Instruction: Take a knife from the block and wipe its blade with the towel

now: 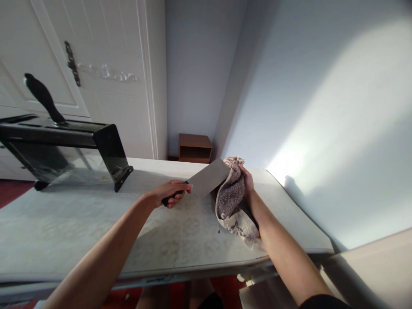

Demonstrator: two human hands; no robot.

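Note:
My left hand [172,193] is closed round the black handle of a cleaver [208,178], holding it above the table with its broad steel blade pointing up and to the right. My right hand [247,180] grips a grey-brown cloth [231,191], which looks like a worn towel with a pale, stained lower end. The blade's far end meets the bunched top of the cloth. Folds of the cloth hide part of the right fingers. The cloth's lower end hangs down to the tabletop near the front edge.
A black knife block [64,133] with clear sides stands on the left of the white table [180,240], with a black-handled knife [45,98] in it. Behind are a white cabinet [116,107] and a small brown box-shaped shelf [195,140]. A wall [309,107] rises on the right.

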